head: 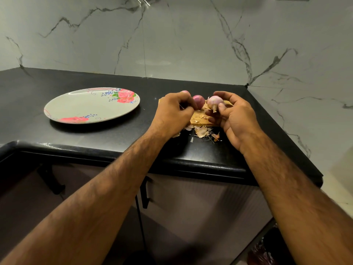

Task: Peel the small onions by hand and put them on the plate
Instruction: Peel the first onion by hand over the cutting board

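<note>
My right hand (232, 115) grips a small pale pink onion (214, 102), thumb and fingers curled round it, above the small wooden board (200, 119). My left hand (172, 113) is curled just beside a darker purple onion (198, 100); whether it pinches anything I cannot tell. The round grey rose-patterned plate (86, 106) sits well left on the black countertop (95, 134).

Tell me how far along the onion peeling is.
Done: loose peel scraps lie by the board, and one pink onion looks peeled. In hand: the right hand grips a pale onion, root still on; left hand curled beside it. Left: the plate holds no onions yet.
</note>
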